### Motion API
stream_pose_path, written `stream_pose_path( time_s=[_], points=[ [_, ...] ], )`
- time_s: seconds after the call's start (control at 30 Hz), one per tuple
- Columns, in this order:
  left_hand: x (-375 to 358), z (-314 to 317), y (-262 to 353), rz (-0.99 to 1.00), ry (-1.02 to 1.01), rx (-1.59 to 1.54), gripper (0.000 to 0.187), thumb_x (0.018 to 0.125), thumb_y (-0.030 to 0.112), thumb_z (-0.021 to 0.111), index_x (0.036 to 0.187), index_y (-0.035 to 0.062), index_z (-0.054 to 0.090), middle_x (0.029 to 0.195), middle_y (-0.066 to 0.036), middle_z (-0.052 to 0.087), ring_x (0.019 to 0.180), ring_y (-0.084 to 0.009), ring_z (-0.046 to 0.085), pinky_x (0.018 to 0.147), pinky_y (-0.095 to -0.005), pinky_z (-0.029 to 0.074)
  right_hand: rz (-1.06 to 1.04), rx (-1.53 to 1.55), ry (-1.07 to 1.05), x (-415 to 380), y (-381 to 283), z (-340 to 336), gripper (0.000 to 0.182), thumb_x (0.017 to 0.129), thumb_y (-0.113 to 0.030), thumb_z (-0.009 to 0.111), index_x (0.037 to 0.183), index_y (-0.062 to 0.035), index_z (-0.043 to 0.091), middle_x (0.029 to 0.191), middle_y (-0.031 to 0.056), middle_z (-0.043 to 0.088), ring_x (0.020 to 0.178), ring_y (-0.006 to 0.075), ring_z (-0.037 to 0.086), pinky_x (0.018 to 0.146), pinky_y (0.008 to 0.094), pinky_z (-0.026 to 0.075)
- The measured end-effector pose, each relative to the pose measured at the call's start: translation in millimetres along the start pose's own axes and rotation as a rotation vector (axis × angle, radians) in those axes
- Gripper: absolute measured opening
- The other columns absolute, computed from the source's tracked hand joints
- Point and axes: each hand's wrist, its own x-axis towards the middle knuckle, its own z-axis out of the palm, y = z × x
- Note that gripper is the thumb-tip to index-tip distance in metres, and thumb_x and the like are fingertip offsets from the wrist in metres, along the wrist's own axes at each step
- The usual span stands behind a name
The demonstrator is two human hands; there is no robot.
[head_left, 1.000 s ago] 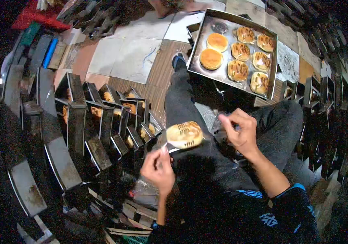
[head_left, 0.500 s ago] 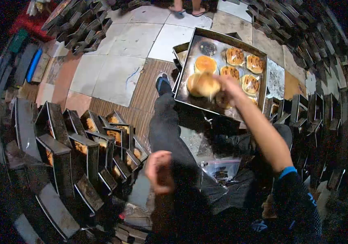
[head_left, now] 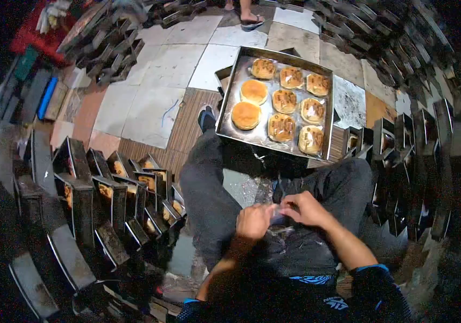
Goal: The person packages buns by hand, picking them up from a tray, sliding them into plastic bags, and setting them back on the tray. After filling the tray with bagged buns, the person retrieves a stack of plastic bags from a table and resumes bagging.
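My left hand (head_left: 254,221) and my right hand (head_left: 304,209) meet above my lap, fingers pinched on what looks like a thin clear plastic bag (head_left: 279,218); its outline is blurred. Beyond my knees rests a metal tray (head_left: 273,146) of round buns. Two buns at its left, one (head_left: 253,92) above the other (head_left: 246,115), have plain golden tops. The others, such as the bun (head_left: 281,127) near the front, sit in clear wrappers with dark print.
Stacked metal tins (head_left: 113,195) with bread inside stand at my left, and more tins (head_left: 386,141) at my right. A person's sandaled foot (head_left: 252,22) is on the tiled floor (head_left: 174,67) at the top. A blue object (head_left: 47,98) lies far left.
My right hand has come back from the tray to my lap and met my left hand. A wrapped bun now lies in the tray's upper left. The person's feet have shifted.
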Motion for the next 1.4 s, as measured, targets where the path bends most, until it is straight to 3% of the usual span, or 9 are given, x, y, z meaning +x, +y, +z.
stream_pose_path(
  time_s=[0.2, 0.3, 0.37, 0.43, 0.63, 0.8, 0.97, 1.2, 1.4],
  points=[
    [-1, -16, 14, 0.138, 0.248, -0.152, 0.076, 0.062, 0.052, 0.082, 0.119, 0.0050, 0.061, 0.098, -0.018, 0.066, 0.084, -0.0341, 0.064, 0.078, -0.0392, 0.051, -0.299, -0.250, 0.708, -21, -11, -12, 0.015, 0.080, -0.006, 0.068, 0.094, -0.0047, 0.071, 0.083, 0.0134, 0.068, 0.073, 0.0298, 0.065, 0.071, 0.0374, 0.052],
    [10, -25, -6, 0.316, 0.248, -0.439, 0.036, 0.081, 0.027, 0.074, 0.106, 0.0038, 0.064, 0.097, -0.010, 0.067, 0.084, -0.0218, 0.064, 0.078, -0.0319, 0.051, -0.137, 0.267, 0.948, -31, -34, -43, 0.009, 0.081, -0.003, 0.069, 0.089, -0.0015, 0.073, 0.082, 0.0104, 0.069, 0.071, 0.0154, 0.063, 0.067, 0.0262, 0.049],
    [13, -38, 16, -0.014, 0.316, -1.306, 0.007, 0.090, 0.009, 0.063, 0.095, 0.0048, 0.066, 0.089, -0.002, 0.066, 0.076, -0.0123, 0.061, 0.072, -0.0261, 0.050, -0.060, 0.528, 0.944, -27, -46, -50, 0.010, 0.082, -0.003, 0.068, 0.090, 0.0000, 0.073, 0.080, 0.0104, 0.069, 0.071, 0.0151, 0.062, 0.066, 0.0254, 0.049],
    [20, -54, 16, -0.106, 0.460, -1.488, 0.015, 0.090, 0.013, 0.066, 0.096, -0.0004, 0.067, 0.087, -0.003, 0.067, 0.074, -0.0079, 0.058, 0.065, -0.0234, 0.047, -0.110, 0.442, 0.924, -17, -65, -40, 0.010, 0.081, -0.002, 0.069, 0.090, -0.0001, 0.073, 0.081, 0.0111, 0.069, 0.071, 0.0158, 0.063, 0.065, 0.0255, 0.049],
    [17, -92, -42, -0.178, 1.069, -1.286, 0.012, 0.087, 0.012, 0.069, 0.089, 0.0014, 0.064, 0.070, 0.001, 0.059, 0.056, -0.0047, 0.046, 0.049, -0.0179, 0.037, -0.204, 0.240, 0.655, 81, -62, -49, 0.016, 0.088, -0.015, 0.063, 0.091, -0.0024, 0.072, 0.081, 0.0140, 0.067, 0.077, 0.0215, 0.064, 0.073, 0.0313, 0.050],
    [20, -88, -89, 0.119, 0.987, -1.215, 0.018, 0.091, 0.020, 0.065, 0.085, 0.0046, 0.057, 0.073, -0.003, 0.058, 0.059, -0.0121, 0.050, 0.055, -0.0277, 0.043, 0.030, -0.378, 0.660, 274, 75, -88, 0.051, 0.091, -0.043, 0.052, 0.097, 0.0066, 0.059, 0.094, 0.0300, 0.059, 0.094, 0.0441, 0.057, 0.082, 0.0489, 0.045],
    [18, -59, -113, -0.166, 1.082, -0.994, 0.021, 0.084, 0.018, 0.070, 0.089, 0.0010, 0.060, 0.079, -0.008, 0.063, 0.067, -0.0178, 0.058, 0.060, -0.0304, 0.049, 0.092, -0.507, 0.623, 388, 142, -123, 0.056, 0.094, -0.044, 0.041, 0.093, 0.0076, 0.063, 0.092, 0.0327, 0.062, 0.090, 0.0479, 0.060, 0.083, 0.0523, 0.046],
    [22, -75, -94, 0.050, 0.967, -1.012, 0.021, 0.084, 0.023, 0.069, 0.087, 0.0029, 0.064, 0.079, -0.011, 0.066, 0.074, -0.0219, 0.062, 0.065, -0.0341, 0.051, 0.281, -0.403, -0.027, 409, 116, -171, 0.069, 0.092, -0.058, 0.039, 0.108, 0.0044, 0.063, 0.105, 0.0233, 0.066, 0.103, 0.0367, 0.062, 0.092, 0.0420, 0.046],
    [20, -91, -84, -0.015, 0.947, -0.846, 0.017, 0.084, 0.021, 0.068, 0.083, 0.0049, 0.062, 0.084, -0.010, 0.065, 0.070, -0.0215, 0.061, 0.063, -0.0316, 0.050, 0.178, 0.165, 0.277, 371, 170, -172, 0.047, 0.099, -0.036, 0.041, 0.123, 0.0013, 0.056, 0.119, 0.0124, 0.060, 0.111, 0.0216, 0.053, 0.099, 0.0317, 0.038]
  ],
)
